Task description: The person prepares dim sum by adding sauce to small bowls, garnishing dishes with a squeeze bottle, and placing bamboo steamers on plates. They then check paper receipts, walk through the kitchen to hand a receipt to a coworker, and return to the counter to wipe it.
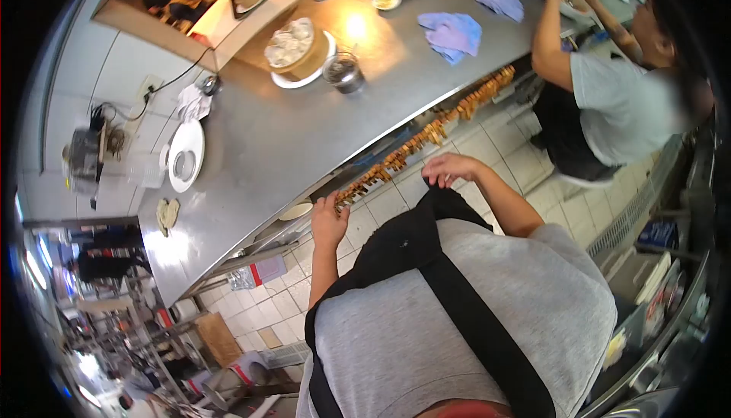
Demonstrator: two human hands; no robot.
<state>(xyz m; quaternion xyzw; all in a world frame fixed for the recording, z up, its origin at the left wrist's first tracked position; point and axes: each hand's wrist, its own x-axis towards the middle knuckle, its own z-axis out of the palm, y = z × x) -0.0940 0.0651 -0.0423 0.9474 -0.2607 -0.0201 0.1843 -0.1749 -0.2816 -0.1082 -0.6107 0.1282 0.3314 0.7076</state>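
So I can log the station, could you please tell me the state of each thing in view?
left hand: fingers curled at the brown pieces under the counter edge
right hand: shut on the apron, its top lifted
steamer: uncovered, full
blue cloths: crumpled on the counter
white plate: flat, small bowl on it

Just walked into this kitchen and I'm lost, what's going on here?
The person's right hand pinches the top of their black apron; the left hand touches the edge of the steel counter beside a row of brown tags. Farther along, a co-worker works. A bamboo steamer sits on the counter.
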